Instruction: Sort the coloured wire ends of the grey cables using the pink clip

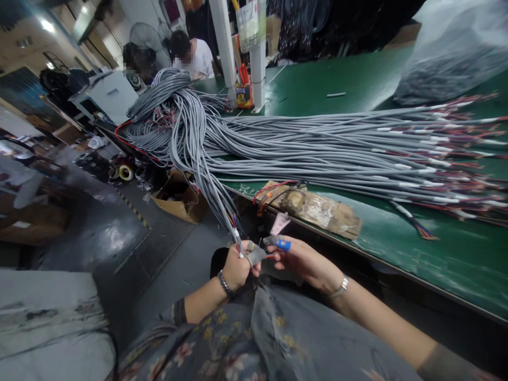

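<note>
My left hand (239, 266) is closed around the end of a grey cable, with grey wrapping on its thumb. From that hand, a hanging bundle of grey cables (198, 153) runs up to the pile on the bench. Close beside it, my right hand (299, 259) pinches at thin coloured wires (270, 256) that stick out by the left thumb. Blue tape is wound round one right finger, and another fingertip has a grey cover. A small pinkish tag or scrap (280, 224) shows just above the right fingers. The exact grip on the thin wires is partly hidden.
Many grey cables (317, 143) with stripped coloured ends lie along the green bench (468, 264). A taped wooden board (317, 211) sits at its front edge. Below stands an open cardboard box (178, 198). A clear plastic bag (456, 53) lies at the back right; co-workers sit beyond.
</note>
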Action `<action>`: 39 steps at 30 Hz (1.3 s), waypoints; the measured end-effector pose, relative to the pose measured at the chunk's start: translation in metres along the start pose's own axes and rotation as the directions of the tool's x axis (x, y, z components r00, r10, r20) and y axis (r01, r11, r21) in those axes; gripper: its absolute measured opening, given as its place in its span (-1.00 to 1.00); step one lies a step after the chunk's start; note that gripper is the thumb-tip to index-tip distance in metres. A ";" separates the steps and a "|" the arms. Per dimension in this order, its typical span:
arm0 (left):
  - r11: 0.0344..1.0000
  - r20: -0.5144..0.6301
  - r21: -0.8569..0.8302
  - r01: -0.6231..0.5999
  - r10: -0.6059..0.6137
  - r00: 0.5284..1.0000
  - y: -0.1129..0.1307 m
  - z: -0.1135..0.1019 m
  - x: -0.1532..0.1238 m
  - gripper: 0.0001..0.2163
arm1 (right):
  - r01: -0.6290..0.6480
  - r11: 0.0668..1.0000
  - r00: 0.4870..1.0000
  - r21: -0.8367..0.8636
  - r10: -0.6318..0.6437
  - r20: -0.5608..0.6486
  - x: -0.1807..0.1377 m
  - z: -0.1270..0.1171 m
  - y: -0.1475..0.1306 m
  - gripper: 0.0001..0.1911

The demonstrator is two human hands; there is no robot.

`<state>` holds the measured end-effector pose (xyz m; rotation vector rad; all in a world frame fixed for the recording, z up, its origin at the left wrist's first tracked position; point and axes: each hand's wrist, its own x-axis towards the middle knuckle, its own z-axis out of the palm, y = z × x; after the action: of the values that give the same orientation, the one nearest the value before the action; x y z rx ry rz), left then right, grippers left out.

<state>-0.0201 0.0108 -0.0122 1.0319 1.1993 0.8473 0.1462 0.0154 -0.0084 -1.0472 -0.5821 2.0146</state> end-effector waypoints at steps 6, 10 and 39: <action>0.995 0.074 0.089 0.046 -0.053 0.996 0.008 0.001 -0.003 -0.62 | 0.128 0.965 0.991 -0.228 -0.131 0.002 0.004 0.011 0.001 -0.60; 0.984 0.142 0.152 0.090 -0.112 0.983 0.017 0.003 -0.005 -0.59 | 0.169 0.923 0.986 -0.346 -0.162 0.049 0.003 0.012 -0.002 -0.59; 0.990 -0.063 -0.139 -0.028 0.019 0.998 0.020 0.032 0.008 -0.60 | 0.257 0.966 0.966 -0.009 -0.257 -0.021 0.024 0.000 -0.017 -0.49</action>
<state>0.0128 0.0195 0.0060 0.9134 1.1637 0.9734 0.1446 0.0452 -0.0083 -0.9439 -0.6771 1.7733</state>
